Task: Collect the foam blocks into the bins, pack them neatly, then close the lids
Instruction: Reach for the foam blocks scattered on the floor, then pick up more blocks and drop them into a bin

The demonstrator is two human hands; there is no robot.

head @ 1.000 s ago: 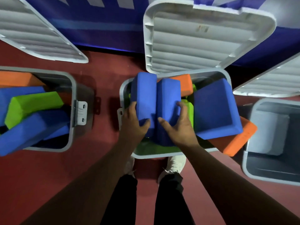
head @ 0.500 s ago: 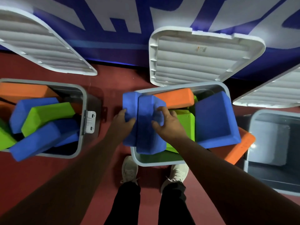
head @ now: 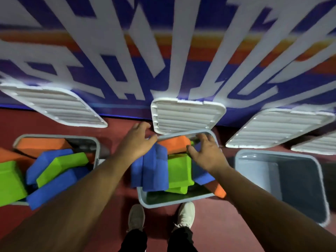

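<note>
both spread wide and holding nothing, our left hand [head: 138, 142] and right hand [head: 209, 153] are over the middle bin [head: 163, 203] by the floor's far edge. the blue blocks [head: 154, 170] stand along its left side; we judge the foam light and squashy, best gripped by its broad faces.

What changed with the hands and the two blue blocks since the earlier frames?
The left hand and right hand let go of the two blue blocks and moved forward, open, toward the lid. The blocks stay standing in the middle bin; the lid is still open.
</note>
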